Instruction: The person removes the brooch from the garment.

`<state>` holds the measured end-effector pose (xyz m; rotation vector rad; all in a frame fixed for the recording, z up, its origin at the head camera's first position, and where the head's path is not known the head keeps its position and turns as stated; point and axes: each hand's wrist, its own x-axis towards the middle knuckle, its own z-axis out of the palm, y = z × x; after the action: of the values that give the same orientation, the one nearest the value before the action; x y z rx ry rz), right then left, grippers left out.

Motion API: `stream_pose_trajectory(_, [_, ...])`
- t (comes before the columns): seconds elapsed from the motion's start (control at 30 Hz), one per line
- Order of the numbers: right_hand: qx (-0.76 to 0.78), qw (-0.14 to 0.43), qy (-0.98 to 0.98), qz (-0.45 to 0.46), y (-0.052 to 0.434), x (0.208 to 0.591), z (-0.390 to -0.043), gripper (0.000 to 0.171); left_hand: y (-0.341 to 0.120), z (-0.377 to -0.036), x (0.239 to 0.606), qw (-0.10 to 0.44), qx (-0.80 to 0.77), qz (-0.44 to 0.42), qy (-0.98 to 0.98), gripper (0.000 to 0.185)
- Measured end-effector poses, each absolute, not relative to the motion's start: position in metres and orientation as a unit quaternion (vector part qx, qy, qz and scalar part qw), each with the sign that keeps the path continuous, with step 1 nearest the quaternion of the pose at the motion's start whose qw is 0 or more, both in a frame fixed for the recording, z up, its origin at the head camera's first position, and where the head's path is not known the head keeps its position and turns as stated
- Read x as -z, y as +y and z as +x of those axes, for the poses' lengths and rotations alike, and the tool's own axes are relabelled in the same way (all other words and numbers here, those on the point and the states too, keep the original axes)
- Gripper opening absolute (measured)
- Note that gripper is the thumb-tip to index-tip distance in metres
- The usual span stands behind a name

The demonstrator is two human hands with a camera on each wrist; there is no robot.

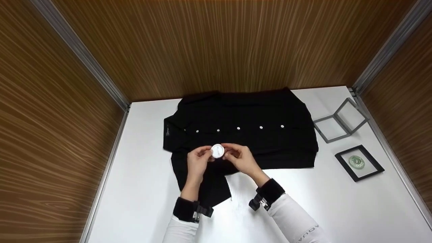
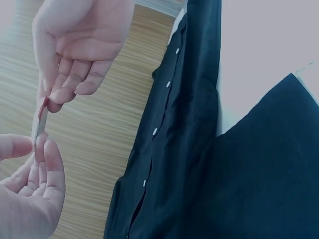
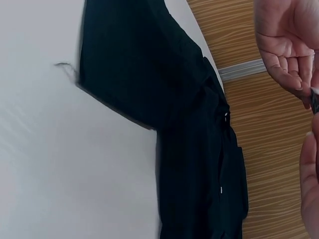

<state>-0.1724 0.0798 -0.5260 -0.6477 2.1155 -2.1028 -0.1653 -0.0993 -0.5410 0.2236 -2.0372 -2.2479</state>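
Note:
A small white disc [image 1: 217, 151], round and thin, faces up between the hands, with faint print on it. My left hand [image 1: 197, 162] pinches its left edge between thumb and fingers. On the opposite edge, the thumb and fingers of my right hand [image 1: 244, 160] pinch it too. Edge-on in the left wrist view, the disc [image 2: 42, 118] shows a reddish strip. Only a dark sliver of it [image 3: 314, 100] shows in the right wrist view. Below the hands a black shirt [image 1: 249, 145] lies spread out, collar to the left, with white buttons along its front.
A grey hinged frame [image 1: 347, 132] stands open at the right of the white table [image 1: 141, 189]. Nearer lies a black-edged clear frame [image 1: 347, 169] holding a green round piece [image 1: 356, 162]. Wood-grain panels [image 1: 236, 47] wall the back and both sides.

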Motion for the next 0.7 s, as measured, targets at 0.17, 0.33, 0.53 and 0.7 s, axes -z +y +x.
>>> stream_pose_trajectory(0.17, [0.661,0.021,0.719,-0.213,0.082,0.524,-0.171,0.033,-0.098,-0.167,0.549,0.044,0.756,0.078,-0.649,0.017])
stream_pose_trajectory(0.33, [0.654,-0.009,0.728,-0.203,0.085,0.525,-0.172,0.022,-0.093,-0.166,0.551,0.028,0.78,0.074,-0.62,0.018])
stream_pose_trajectory(0.53, [0.662,-0.077,0.722,-0.188,0.086,0.531,-0.174,0.008,-0.086,-0.165,0.55,-0.007,0.795,0.071,-0.602,0.031])
stream_pose_trajectory(0.7, [0.703,-0.045,0.693,-0.156,0.089,0.537,-0.177,0.009,-0.08,-0.164,0.551,-0.016,0.772,0.051,-0.634,0.032])
